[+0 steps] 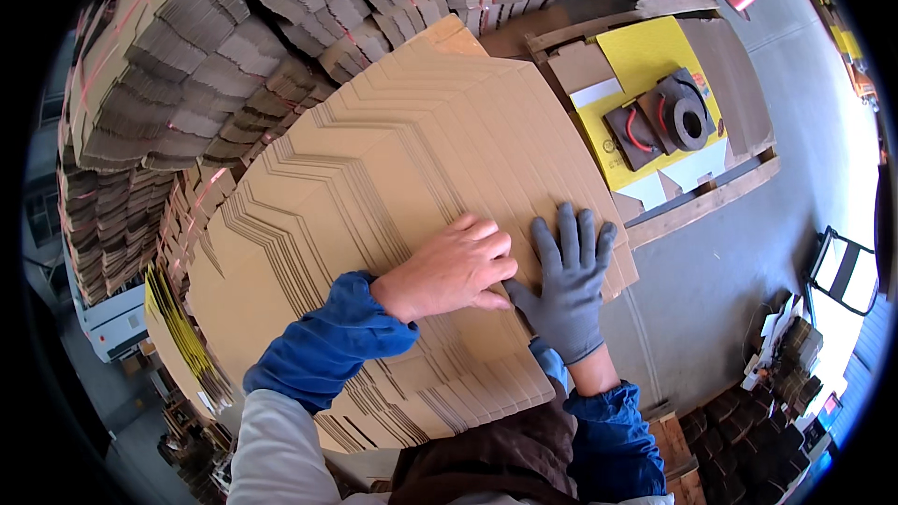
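A fanned stack of slotted brown cardboard sheets (pixel 383 196) lies before me, its edges overlapping in steps. My bare left hand (pixel 454 266) rests on the sheets near their right side. Its fingers are curled and the thumb points toward the other hand; whatever may be under the fingertips is hidden. My right hand (pixel 571 281), in a grey glove, lies flat with its fingers spread over the stack's right edge. The two thumbs are close together. Blue sleeve covers are on both forearms.
Strapped bundles of cardboard (pixel 206 65) rise at the left and back. Beyond the stack on the right, a pallet (pixel 711 192) bears a yellow flattened carton (pixel 645 47) and a dark ring-shaped object (pixel 689 122). A metal frame (pixel 842 271) stands at the far right.
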The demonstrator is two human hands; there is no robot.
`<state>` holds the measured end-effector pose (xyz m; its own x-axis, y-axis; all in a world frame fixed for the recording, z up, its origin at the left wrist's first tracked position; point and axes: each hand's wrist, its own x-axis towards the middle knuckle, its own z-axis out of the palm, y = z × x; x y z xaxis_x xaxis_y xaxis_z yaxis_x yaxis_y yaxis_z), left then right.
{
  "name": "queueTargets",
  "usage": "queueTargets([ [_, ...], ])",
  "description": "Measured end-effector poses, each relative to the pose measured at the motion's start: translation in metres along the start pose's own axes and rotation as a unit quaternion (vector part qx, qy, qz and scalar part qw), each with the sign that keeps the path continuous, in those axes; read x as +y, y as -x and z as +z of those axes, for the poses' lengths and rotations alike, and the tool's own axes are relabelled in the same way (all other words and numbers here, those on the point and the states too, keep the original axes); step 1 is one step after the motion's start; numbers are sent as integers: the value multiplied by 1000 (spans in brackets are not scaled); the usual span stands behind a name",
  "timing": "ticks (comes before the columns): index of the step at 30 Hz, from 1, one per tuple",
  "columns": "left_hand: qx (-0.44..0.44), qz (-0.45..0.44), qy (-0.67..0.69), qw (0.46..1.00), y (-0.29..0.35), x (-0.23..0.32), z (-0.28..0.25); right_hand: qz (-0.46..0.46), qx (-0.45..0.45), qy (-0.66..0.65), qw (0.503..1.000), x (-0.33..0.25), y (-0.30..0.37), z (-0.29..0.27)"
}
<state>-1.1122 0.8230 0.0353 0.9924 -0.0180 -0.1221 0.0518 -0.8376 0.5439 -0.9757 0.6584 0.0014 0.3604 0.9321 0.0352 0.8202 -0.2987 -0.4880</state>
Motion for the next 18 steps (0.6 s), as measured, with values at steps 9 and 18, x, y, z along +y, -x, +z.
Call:
queueTargets([
  [9,29,11,-6,1000,4,-2,6,0,-1,5,1000,1,-1,3],
  [18,28,8,8,1000,12,-4,9,6,0,-1,1000,1,0,2],
])
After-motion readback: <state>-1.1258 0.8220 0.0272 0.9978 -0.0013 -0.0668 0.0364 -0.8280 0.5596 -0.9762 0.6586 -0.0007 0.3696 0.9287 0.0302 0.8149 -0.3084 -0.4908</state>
